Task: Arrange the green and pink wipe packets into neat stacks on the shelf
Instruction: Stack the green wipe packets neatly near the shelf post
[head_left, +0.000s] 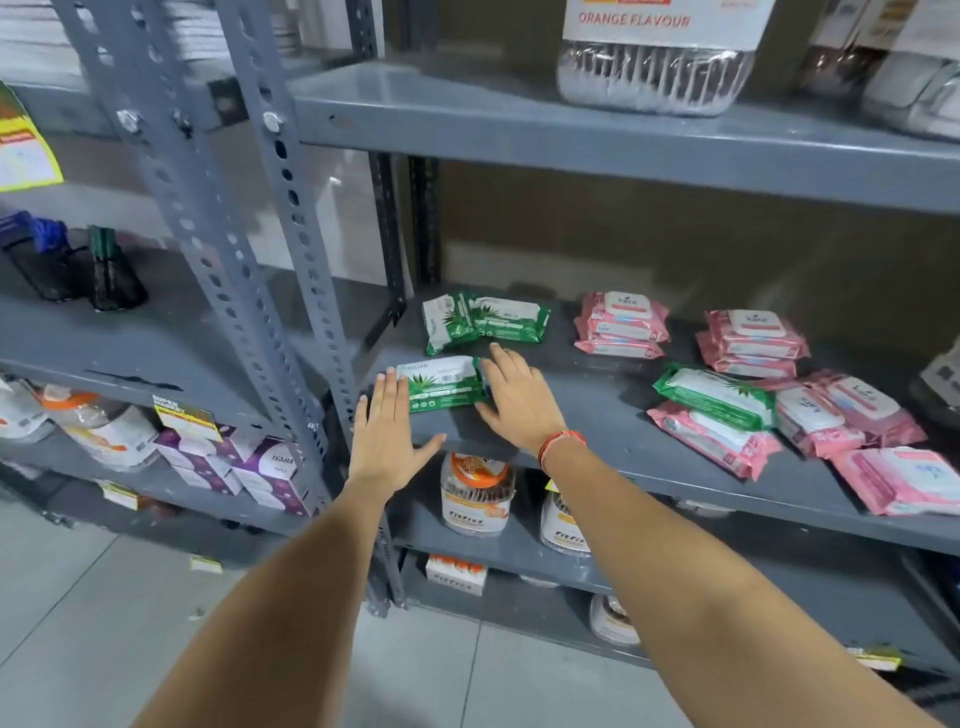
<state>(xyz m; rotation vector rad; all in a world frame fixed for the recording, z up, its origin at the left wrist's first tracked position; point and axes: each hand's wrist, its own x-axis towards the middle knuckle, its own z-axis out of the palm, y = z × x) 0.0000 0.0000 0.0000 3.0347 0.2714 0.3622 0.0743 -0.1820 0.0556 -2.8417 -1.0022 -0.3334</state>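
Green packet (445, 383) bracketed at the front left of the grey shelf (582, 415), left hand (383, 434) flat against its near end and right hand (514, 402) pressed to its far end. Fingers (390, 395) of both hands straight and spread wide, gripping nothing; pushing inward from two sides, most likely to square the packet up as the base of a green stack. Two more green packets (485, 319) lying side by side just behind, one tilted, not yet stacked. Pink stacks (621, 325) set apart toward the back, two neat piles of about three each (exact count hard to read), kept clear of the green corner so the colours stay separate. Loose heap (769, 415) waiting at the right front: one green packet resting across a pink one, further pinks overlapping at odd angles, one near the shelf edge. Task judged roughly half done, with the heap and the green pair left to sort. Painted steel shelving on slotted uprights (280, 249), surface scuffed and dusty. Jars (477, 493) on the tier below, a large wrapped pack marked orange flavour above, pale tiled floor (130, 597) underfoot, a storeroom by the look of it.
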